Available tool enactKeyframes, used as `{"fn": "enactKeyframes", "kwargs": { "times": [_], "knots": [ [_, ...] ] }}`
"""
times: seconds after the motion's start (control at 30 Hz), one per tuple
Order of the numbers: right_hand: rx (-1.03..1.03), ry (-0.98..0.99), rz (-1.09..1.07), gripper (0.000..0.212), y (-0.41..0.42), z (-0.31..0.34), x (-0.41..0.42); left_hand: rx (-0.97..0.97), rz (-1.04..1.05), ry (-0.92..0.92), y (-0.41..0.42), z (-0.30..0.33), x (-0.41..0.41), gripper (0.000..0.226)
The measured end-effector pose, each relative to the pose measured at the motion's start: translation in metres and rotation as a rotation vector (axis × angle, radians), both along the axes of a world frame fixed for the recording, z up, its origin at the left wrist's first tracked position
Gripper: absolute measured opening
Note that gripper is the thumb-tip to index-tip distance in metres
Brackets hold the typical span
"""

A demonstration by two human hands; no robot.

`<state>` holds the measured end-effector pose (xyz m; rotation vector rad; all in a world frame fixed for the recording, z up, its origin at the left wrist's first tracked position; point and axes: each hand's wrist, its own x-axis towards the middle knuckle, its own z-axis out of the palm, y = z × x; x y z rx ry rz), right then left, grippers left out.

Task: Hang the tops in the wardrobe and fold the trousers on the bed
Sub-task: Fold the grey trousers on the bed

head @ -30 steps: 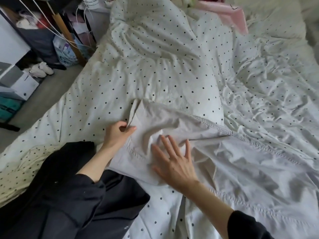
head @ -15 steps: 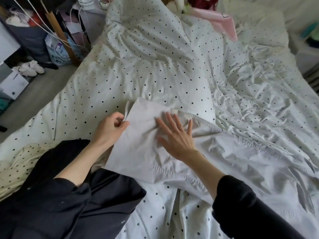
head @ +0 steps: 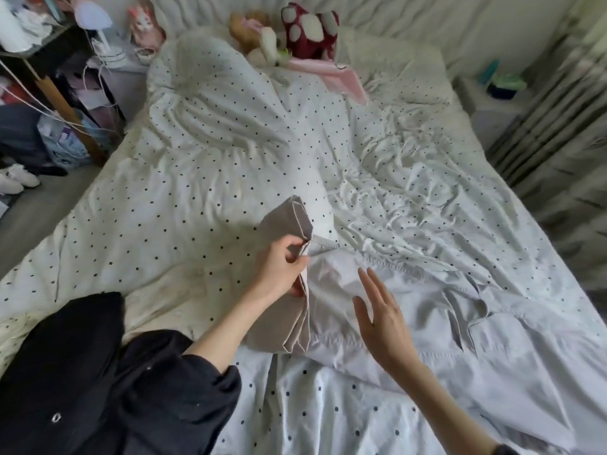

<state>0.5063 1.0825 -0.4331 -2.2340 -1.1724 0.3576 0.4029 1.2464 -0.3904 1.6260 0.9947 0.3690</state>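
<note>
Rumpled polka-dot duvet (head: 203, 198) covers the bed, with soft toys (head: 308, 31) at the far end and a cluttered shelf unit (head: 39, 60) off beyond the left hand. The left hand (head: 282, 270) has its fingers curled round the lifted end of the pale grey trousers (head: 410, 310), pinching a bunched flap that stands up above it and hangs down below it. To its right the right hand (head: 382, 320) hovers with straight, spread fingers just over the cloth, holding nothing; whether it touches is hard to say. The rest of the trousers trails away rightward from that hand, creased and flat on the duvet.

The risk looks to be a crooked fold: the pinched layers are uneven, and the soft duvet beneath could let the cloth slide or wrinkle once the flap is laid over. A dark garment (head: 85, 372) below the left hand could also get snagged.
</note>
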Motion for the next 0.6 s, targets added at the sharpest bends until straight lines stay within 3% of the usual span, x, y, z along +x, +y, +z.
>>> {"fn": "enactKeyframes", "kwargs": {
  "times": [0.2,0.33,0.4,0.47,0.6],
  "knots": [
    [-0.006,0.025,-0.166,0.045,-0.059,-0.004,0.051,0.081,-0.103,0.040,-0.067,-0.052,0.076,0.024],
    [-0.038,0.001,-0.155,0.044,-0.080,-0.018,0.066,0.153,-0.359,0.174,-0.099,-0.090,0.094,0.031],
    [-0.050,-0.031,-0.124,0.043,-0.077,-0.022,0.068,0.127,-0.391,0.128,-0.104,-0.098,0.090,0.029],
    [-0.037,-0.076,-0.076,0.040,-0.066,-0.022,0.063,0.093,-0.287,0.022,-0.099,-0.098,0.076,0.033],
    [-0.014,-0.295,0.069,0.043,-0.018,-0.031,0.040,0.489,0.083,0.071,-0.065,-0.100,0.028,0.029]
  ]
}}
